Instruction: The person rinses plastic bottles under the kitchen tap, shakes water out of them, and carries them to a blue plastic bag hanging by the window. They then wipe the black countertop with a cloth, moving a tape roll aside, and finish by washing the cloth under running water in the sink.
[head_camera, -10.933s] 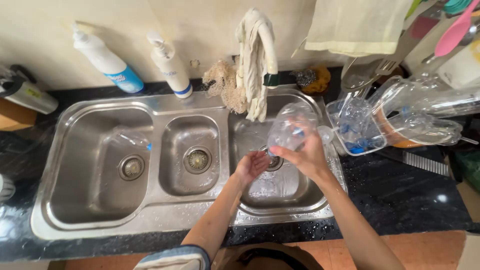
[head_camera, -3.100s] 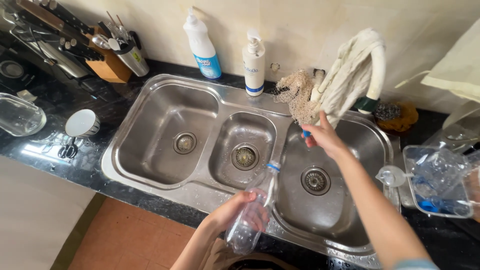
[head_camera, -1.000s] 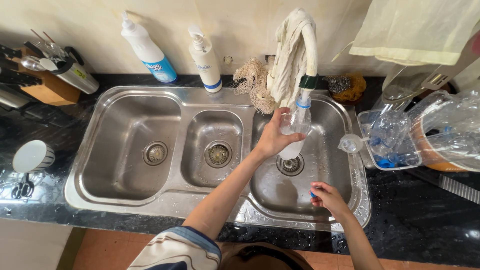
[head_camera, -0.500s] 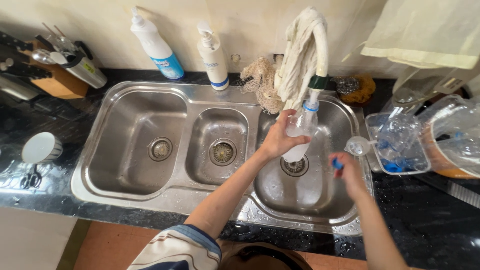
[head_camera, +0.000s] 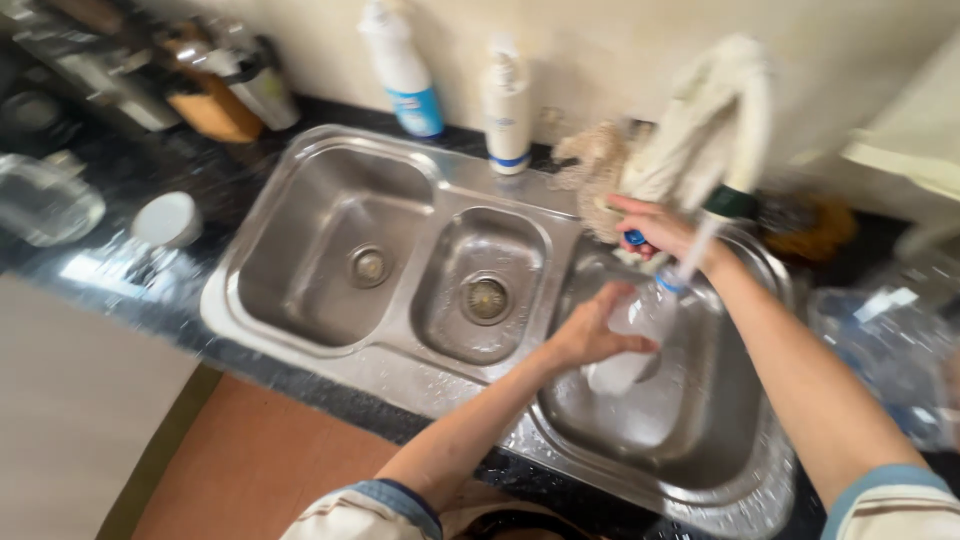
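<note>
My left hand (head_camera: 592, 332) grips a clear plastic bottle (head_camera: 632, 340) with a blue neck ring, held over the right basin of the steel sink (head_camera: 420, 350). The bottle's mouth points up under the tap spout (head_camera: 706, 240), and a stream of water runs down into it. My right hand (head_camera: 655, 228) is at the back of the sink, fingers closed on a blue tap handle (head_camera: 634, 238) below the cloth-draped faucet (head_camera: 712, 130). The frame is motion-blurred.
Two white bottles (head_camera: 400, 70) (head_camera: 507, 105) stand behind the sink, next to a scrubber (head_camera: 590, 165). A knife block and utensils (head_camera: 215, 90) sit at the back left, a glass bowl (head_camera: 45, 205) and white cup (head_camera: 168, 220) on the dark counter. Clear plastic containers (head_camera: 890, 330) lie at right.
My right hand moved from the right sink rim up to the tap handle. The bottle dropped a little lower in the basin, and water now runs. The view shifted left.
</note>
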